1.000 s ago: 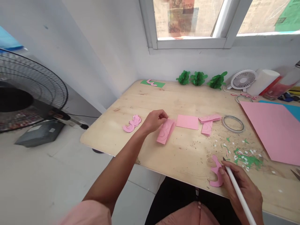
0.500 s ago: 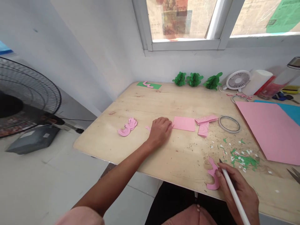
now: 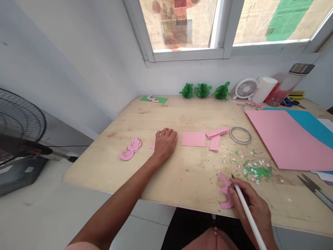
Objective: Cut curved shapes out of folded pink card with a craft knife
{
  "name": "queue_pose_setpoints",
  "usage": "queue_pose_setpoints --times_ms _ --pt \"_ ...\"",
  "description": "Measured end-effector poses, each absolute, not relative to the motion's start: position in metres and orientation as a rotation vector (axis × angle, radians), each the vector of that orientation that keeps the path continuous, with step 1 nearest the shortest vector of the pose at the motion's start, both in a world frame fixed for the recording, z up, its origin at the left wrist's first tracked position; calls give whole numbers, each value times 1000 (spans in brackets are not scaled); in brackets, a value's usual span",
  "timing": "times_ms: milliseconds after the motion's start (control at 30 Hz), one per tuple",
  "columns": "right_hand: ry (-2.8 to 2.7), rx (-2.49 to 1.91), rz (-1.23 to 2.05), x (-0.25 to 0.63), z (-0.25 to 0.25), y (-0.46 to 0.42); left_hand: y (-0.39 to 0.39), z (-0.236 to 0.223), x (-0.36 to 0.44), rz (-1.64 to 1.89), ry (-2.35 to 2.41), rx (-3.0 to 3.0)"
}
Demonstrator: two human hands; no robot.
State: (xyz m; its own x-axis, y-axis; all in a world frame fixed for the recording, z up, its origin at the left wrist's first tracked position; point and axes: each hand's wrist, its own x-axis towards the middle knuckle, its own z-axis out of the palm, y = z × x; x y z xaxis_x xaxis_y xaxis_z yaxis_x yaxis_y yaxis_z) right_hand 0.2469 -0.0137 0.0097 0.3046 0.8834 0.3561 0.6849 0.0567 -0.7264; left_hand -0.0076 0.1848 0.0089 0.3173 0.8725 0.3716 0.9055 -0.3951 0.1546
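Note:
My left hand [image 3: 165, 143] lies palm down on the table with its fingers apart. It covers most of a folded piece of pink paper [image 3: 151, 147], of which only small edges show. My right hand [image 3: 251, 205] grips a white pencil [image 3: 247, 210], its dark tip pointing away from me. The same hand's fingertips touch a wavy pink paper cutout [image 3: 229, 198] near the front edge. To the left lies a small stack of pink cutouts [image 3: 130, 149]. A pink paper rectangle [image 3: 193, 139] and folded pink pieces with drawn curves [image 3: 214, 142] are right of my left hand.
Green scraps [image 3: 260, 172] and white bits litter the right side. Scissors [image 3: 316, 189], a tape roll [image 3: 240, 135] and a large pink sheet [image 3: 281, 139] lie there. Along the wall stand green paper shapes [image 3: 203, 90], a small white fan [image 3: 246, 89] and a bottle [image 3: 287, 85].
My left hand has laid the folded pink paper down and now rests flat over it. My right hand still holds the pencil by the cutout. The view has turned right.

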Motion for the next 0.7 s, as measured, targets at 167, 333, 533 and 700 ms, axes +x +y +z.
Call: queue_pose_setpoints --times_ms 167,333,533,700 --pt "-1449 -1673 287 247 9 -13 174 23 7 -596 -1613 -2550" --pt "-1493 -1608 296 252 3 -12 176 42 42 -510 -1511 -2746" --pt "-1485 -1592 327 250 -1 -14 211 52 106 -290 -1531 -2875" --pt "-1461 -1538 332 247 -2 -14 231 50 145 -38 -1644 -2849"
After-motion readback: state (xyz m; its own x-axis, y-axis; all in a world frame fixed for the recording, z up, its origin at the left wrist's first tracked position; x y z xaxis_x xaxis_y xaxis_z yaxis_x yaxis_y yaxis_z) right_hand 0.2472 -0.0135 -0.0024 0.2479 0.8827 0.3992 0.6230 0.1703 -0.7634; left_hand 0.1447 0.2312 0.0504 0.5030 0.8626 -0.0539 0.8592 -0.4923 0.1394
